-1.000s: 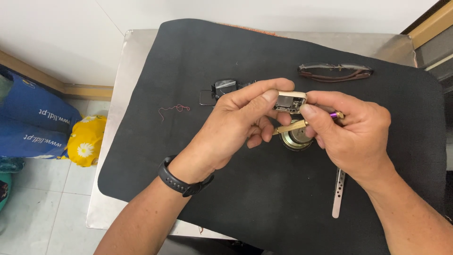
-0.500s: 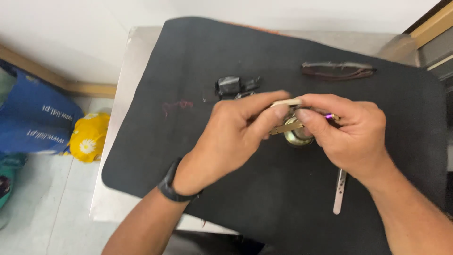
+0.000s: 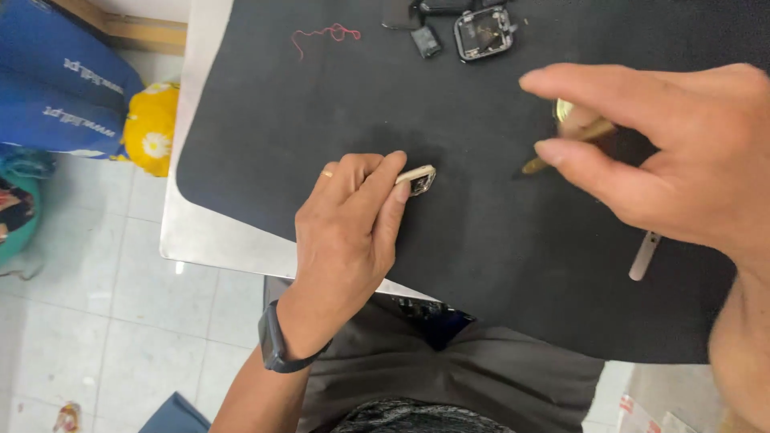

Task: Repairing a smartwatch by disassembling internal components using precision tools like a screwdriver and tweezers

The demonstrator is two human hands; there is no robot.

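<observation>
My left hand [image 3: 351, 220] pinches a small pale rectangular watch case [image 3: 417, 178] between thumb and fingers, low over the black mat [image 3: 265, 136] near its front edge. A dark band sits on that wrist. My right hand [image 3: 670, 152] hovers blurred at the right and holds a thin wooden-handled tool [image 3: 565, 144] whose dark tip points left toward the case, a short gap away. A round brass-coloured piece [image 3: 564, 108] shows just behind the right fingers.
An opened square watch body [image 3: 483, 33] and small dark parts [image 3: 426, 40] lie at the mat's far edge. A red thread [image 3: 325, 34] lies at the far left, a pale strap piece [image 3: 644, 255] under my right hand. Blue bag [image 3: 60, 88] and yellow cloth [image 3: 151, 128] on the floor.
The hands have separated. My left hand carried the small case down toward the mat's front edge, my right hand kept the tool and stayed right. The camera tilted down and closer.
</observation>
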